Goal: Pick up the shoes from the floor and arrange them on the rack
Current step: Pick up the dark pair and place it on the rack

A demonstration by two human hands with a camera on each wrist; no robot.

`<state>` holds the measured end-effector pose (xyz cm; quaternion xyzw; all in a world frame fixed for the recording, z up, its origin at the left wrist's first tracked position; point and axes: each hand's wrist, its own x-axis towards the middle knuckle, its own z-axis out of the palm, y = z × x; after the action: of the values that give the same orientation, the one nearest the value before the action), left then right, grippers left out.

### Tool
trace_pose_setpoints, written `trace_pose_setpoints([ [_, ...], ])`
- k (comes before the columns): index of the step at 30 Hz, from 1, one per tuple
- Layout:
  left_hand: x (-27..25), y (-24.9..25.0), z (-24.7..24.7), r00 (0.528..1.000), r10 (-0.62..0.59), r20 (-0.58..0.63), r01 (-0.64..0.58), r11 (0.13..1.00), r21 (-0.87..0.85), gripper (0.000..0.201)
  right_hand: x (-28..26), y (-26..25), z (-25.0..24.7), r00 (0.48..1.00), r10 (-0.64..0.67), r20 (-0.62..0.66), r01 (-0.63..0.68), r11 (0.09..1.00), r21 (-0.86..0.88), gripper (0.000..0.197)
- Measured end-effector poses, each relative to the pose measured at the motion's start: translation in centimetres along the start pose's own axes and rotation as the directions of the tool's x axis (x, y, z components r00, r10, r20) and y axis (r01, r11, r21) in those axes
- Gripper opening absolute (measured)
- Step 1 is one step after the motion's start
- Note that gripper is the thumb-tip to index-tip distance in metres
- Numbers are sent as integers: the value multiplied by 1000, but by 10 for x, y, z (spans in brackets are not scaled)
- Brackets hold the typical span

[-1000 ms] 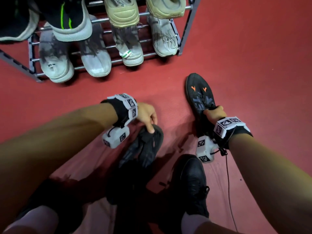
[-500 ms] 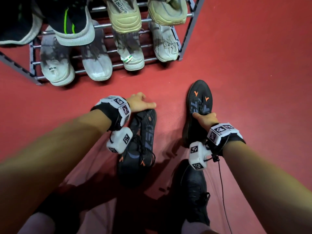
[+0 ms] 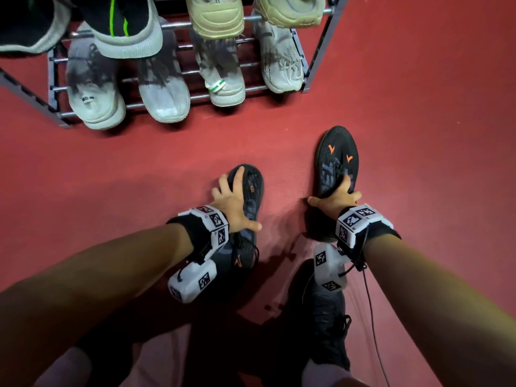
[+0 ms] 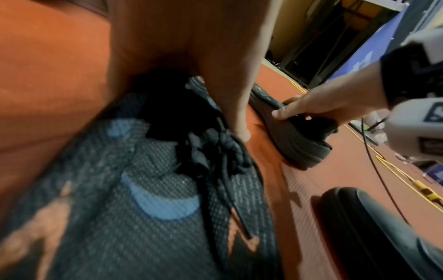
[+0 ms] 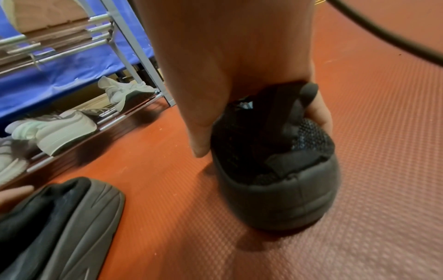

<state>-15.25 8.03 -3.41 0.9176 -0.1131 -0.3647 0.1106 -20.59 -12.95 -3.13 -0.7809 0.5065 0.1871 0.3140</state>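
Two black shoes lie on the red floor [image 3: 418,121] in front of the rack [image 3: 321,48], and we have one under each of our hands. Our left hand [image 3: 233,201] reaches forward with fingers spread and nearly straight, the palm pressing flat on the left black shoe [image 3: 252,191]; the thumb sticks out toward the right over the floor. It is not wrapped around anything. That shoe lies flat, long axis running away from us, toe toward the rack and heel hidden under our wrist. To the right, well apart from it, the right black shoe [image 3: 336,160] points the same way, orange marks near its toe. Our right hand [image 3: 335,201] grasps this shoe at its heel collar: in the right wrist view the thumb lies along one side and the fingers [image 5: 321,111] curl round the other. Pale sneakers [image 3: 164,88] fill the rack's lowest tier, toes toward us.
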Motion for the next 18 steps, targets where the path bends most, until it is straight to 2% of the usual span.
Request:
trace_pose_setpoints([
  [4, 12, 11, -18, 997, -4, -73, 2, 1000, -24, 134, -5, -2, -2, 1000, -5, -9, 5, 1000, 1, 103],
  [6, 20, 17, -29, 986, -23, -167, 10, 997, -80, 126, -7, -2, -4, 1000, -1, -2, 1, 1000, -2, 102],
  [9, 34, 17, -57, 913, -92, -397, -19, 964, -266, 107, -7, -2, -5, 1000, -4, 7, 4, 1000, 3, 103],
  [12, 43, 6, -78, 858, -167, -486, -48, 916, -399, 101, -7, -1, -6, 1000, 5, 22, -6, 1000, 16, 105],
  [15, 33, -3, -60, 802, -386, -456, 64, 815, -576, 111, -7, -4, -6, 1000, 21, 7, -21, 999, 45, 110],
  [17, 18, -3, -30, 789, -511, -341, 191, 731, -655, 121, -7, -6, -5, 999, 35, -9, -35, 998, 51, 116],
  [18, 10, -2, -15, 798, -537, -275, 256, 715, -651, 127, -8, -6, -4, 999, 40, -10, -40, 999, 35, 118],
])
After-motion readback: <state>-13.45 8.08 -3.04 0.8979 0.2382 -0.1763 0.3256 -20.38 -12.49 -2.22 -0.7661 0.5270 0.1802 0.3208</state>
